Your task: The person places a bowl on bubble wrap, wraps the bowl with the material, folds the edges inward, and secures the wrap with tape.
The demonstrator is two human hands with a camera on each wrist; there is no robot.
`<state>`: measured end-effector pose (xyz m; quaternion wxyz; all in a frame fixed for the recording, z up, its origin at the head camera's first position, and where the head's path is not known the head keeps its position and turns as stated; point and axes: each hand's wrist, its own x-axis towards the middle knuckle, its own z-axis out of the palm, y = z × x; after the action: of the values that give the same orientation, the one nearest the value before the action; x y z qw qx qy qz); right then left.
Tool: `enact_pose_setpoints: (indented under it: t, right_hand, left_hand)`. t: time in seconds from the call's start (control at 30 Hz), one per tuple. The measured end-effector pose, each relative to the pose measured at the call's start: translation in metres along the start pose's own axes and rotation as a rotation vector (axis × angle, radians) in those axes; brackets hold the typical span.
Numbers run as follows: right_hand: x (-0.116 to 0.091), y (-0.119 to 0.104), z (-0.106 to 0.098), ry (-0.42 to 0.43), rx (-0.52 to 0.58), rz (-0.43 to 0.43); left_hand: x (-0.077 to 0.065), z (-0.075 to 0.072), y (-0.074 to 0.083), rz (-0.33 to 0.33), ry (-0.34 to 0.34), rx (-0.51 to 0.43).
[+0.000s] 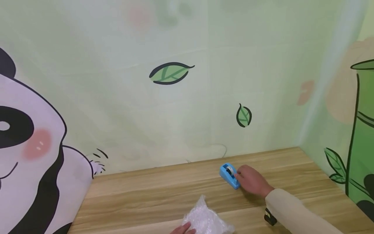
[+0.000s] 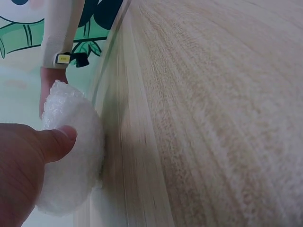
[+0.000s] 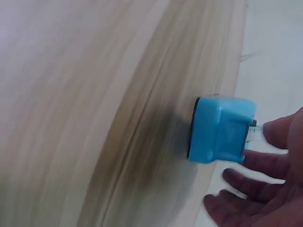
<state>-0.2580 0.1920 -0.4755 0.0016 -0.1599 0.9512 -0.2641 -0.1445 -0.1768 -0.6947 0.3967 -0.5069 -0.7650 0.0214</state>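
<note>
A bundle of clear bubble wrap [image 1: 205, 219] lies at the table's near edge; what is inside is hidden. My left hand [image 1: 183, 229] holds it from the left, its thumb [image 2: 61, 142] pressed on the wrap in the left wrist view. Farther back on the right stands a light blue tape dispenser [image 1: 229, 175] with a roll of tape in it. Beside its front end is my right hand [image 1: 252, 180]. In the right wrist view, the thumb [image 3: 279, 132] and forefinger stand apart around the tape's pale loose end [image 3: 254, 134], and the other fingers are loosely bent.
The wood-grain table [image 1: 140, 198] ends at a pale green wall cloth [image 1: 131, 107] behind and on the right. It is printed with a panda, leaves and bamboo. A small black device [image 1: 270, 217] is strapped at the right sleeve [image 1: 295, 208].
</note>
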Motion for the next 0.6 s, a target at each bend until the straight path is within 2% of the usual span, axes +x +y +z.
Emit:
enact_pose_setpoints:
  t: [0.43, 0.6]
  right_hand:
    - [0.019, -0.007, 0.005, -0.078, 0.273, 0.308]
    - [0.021, -0.015, -0.003, -0.027, 0.341, 0.321]
  left_hand:
    - [-0.011, 0.015, 0.004, 0.002, 0.02, -0.005]
    - [-0.012, 0.018, 0.002, 0.002, 0.014, 0.011]
